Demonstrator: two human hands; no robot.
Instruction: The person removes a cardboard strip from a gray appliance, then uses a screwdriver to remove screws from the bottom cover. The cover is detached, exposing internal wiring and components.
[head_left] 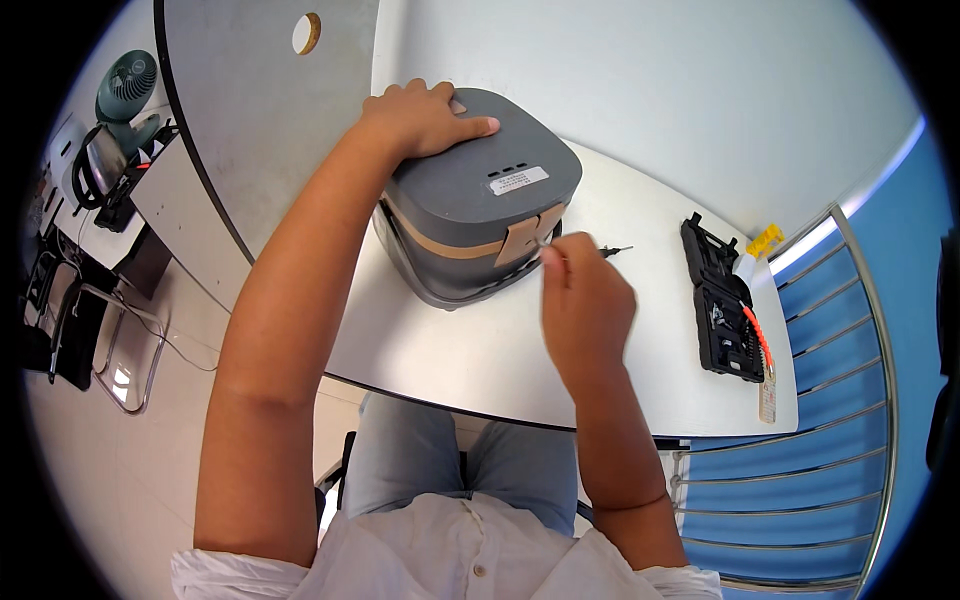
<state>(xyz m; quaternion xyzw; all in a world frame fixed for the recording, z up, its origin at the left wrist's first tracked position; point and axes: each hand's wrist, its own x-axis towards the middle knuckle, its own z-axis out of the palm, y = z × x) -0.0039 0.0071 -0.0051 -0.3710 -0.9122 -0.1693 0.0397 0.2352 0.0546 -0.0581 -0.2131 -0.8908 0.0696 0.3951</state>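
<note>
A grey rounded appliance (480, 190), turned bottom-up with a tan band around its side, stands on the white table (480, 360). My left hand (425, 115) lies flat on its top and presses it down. My right hand (585, 300) is at the appliance's near right side, fingers pinched together on something small at the tan tab; the thing itself is too small to make out. A thin dark screwdriver bit (612, 250) lies on the table just beyond that hand.
An open black tool case (722, 300) with an orange-handled tool lies at the table's right end, a yellow-capped bottle (758, 245) behind it. Blue wall and metal rails at right. At left, a second grey table, a green fan (128, 85), chairs.
</note>
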